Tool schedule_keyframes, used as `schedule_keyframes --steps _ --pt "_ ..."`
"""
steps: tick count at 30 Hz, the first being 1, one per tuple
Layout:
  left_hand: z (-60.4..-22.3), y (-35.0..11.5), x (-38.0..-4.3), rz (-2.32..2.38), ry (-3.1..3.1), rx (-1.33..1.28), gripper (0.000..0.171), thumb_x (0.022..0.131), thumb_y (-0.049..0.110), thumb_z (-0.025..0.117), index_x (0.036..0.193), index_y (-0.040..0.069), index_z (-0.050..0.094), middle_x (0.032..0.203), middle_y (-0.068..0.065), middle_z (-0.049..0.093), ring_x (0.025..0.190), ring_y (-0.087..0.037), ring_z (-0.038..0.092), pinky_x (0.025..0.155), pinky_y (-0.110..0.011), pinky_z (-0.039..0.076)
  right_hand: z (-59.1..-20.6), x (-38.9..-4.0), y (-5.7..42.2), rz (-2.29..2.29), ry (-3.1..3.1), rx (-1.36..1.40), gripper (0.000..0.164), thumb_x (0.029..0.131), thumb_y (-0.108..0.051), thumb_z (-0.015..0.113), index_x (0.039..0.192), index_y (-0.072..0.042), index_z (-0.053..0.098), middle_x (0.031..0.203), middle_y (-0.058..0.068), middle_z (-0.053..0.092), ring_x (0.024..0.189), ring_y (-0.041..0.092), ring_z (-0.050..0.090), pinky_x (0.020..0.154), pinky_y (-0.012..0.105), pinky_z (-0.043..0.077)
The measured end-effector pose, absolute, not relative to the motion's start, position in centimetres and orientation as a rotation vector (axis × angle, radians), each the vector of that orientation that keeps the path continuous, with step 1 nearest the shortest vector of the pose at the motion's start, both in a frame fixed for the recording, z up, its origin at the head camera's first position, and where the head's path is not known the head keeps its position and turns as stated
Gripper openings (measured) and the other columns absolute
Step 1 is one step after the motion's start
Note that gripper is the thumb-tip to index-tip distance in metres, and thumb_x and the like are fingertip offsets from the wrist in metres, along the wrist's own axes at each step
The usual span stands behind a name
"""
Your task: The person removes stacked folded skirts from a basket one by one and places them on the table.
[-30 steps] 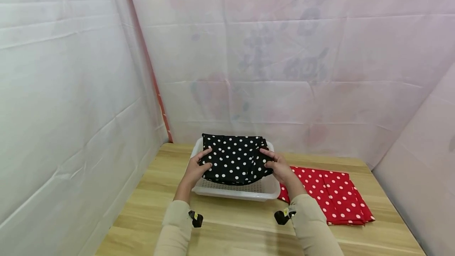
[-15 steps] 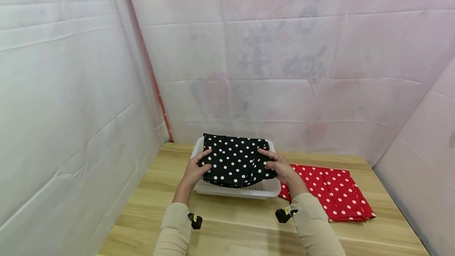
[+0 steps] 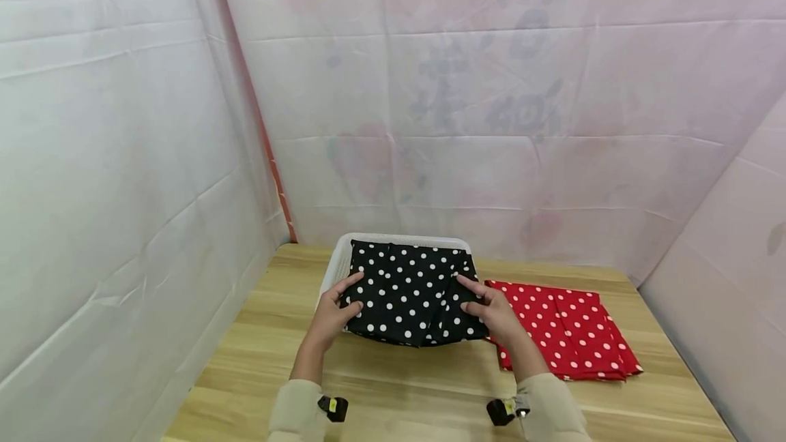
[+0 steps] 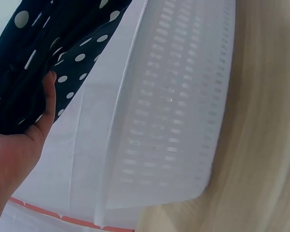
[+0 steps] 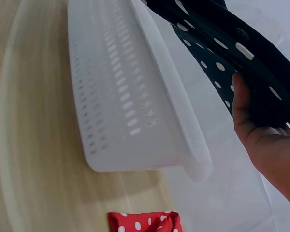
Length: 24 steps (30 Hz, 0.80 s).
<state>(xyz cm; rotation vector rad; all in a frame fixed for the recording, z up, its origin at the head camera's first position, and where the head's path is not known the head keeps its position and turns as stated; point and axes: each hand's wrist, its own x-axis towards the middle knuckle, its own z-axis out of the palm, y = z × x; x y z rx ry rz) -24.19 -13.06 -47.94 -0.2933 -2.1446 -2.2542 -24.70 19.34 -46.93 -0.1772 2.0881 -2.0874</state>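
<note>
A folded black cloth with white polka dots (image 3: 405, 292) is held up between both hands, above the white plastic basket (image 3: 334, 268). My left hand (image 3: 328, 312) grips its left edge; in the left wrist view the thumb presses against the dark fabric (image 4: 77, 60). At the opposite edge, my right hand (image 3: 494, 312) pinches the cloth, with thumb and fingers on either side in the right wrist view. Both wrist views show the cloth raised over the perforated basket's rim (image 5: 171, 82). From the head view, the cloth hides most of the basket's inside and its front.
On the wooden table (image 3: 258, 340), a folded red cloth with white dots (image 3: 571, 333) lies to the right of the basket. White sheeting (image 3: 467, 121) hangs behind the table and at its sides.
Both hands have drawn the black polka-dot cloth toward the person. It now covers the basket's front rim, which showed before. The red cloth lies as it was.
</note>
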Motion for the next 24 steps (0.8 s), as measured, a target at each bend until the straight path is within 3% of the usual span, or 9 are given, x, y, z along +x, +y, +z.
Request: schedule_keyframes --steps 12,19,24 --pt "-49.9 -11.9 -20.1 -2.396 -2.045 -0.356 0.06 0.079 -0.015 0.052 0.136 0.002 0.046 0.133 -0.021 0.043 0.101 -0.024 0.056 0.073 -0.033 0.053 -48.3 -21.5 20.5 -2.164 2.034 -0.261 0.068 0.078 0.013 0.053 0.141 -0.009 0.04 0.146 0.015 0.025 0.109 0.033 0.041 0.074 0.033 0.051" --pt "-50.3 -12.1 -18.3 -2.347 -2.053 -0.448 0.08 0.07 -0.018 0.048 0.143 0.01 0.035 0.145 -0.015 0.029 0.108 -0.025 0.048 0.077 -0.033 0.051 -49.3 -19.7 20.8 -2.161 1.994 -0.326 0.062 0.078 0.011 0.055 0.138 0.002 0.04 0.144 0.02 0.029 0.109 0.016 0.046 0.08 0.026 0.047" --pt "-50.8 -12.4 -16.7 -2.366 -2.067 -0.472 0.084 0.07 -0.015 0.051 0.146 0.013 0.029 0.149 -0.015 0.019 0.114 -0.026 0.042 0.082 -0.035 0.049 -50.0 -18.5 20.7 -2.184 1.918 -0.364 0.059 0.082 0.01 0.054 0.138 0.004 0.038 0.14 0.025 0.031 0.103 0.017 0.052 0.08 0.031 0.049"
